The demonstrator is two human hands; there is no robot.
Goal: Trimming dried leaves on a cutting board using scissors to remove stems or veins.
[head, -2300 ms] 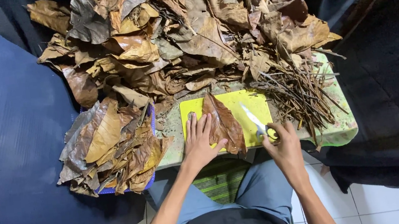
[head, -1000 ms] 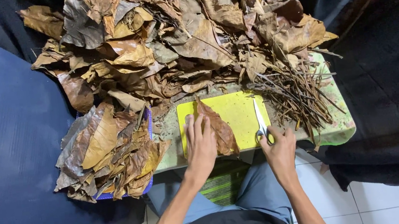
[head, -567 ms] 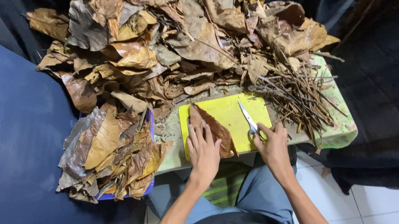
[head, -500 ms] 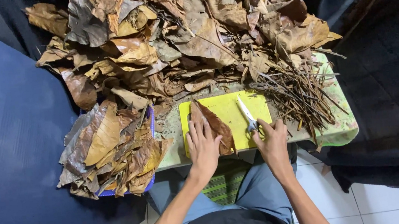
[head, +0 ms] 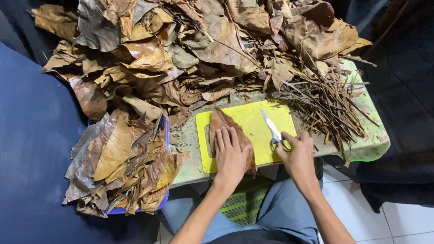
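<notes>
Lying on the yellow cutting board (head: 251, 124), a folded brown dry leaf (head: 227, 131) points away from the person, its tip near the far edge of the board. The left hand (head: 229, 155) presses flat on the near part of this leaf, fingers stretched out and close together. Just beside it, the right hand (head: 297, 154) is closed around the handles of a pair of scissors (head: 271, 130); the pale blades lie over the board and point away, and I cannot tell whether they are parted. The board rests on a small table (head: 373, 144) with a light green cover. To the right of the board is a bundle of thin leaf stems (head: 327, 106). Behind it rises a big heap of dry brown leaves (head: 193, 39), and at the left a stack of flattened leaves (head: 120, 163) sits in a blue tray (head: 165, 137).
</notes>
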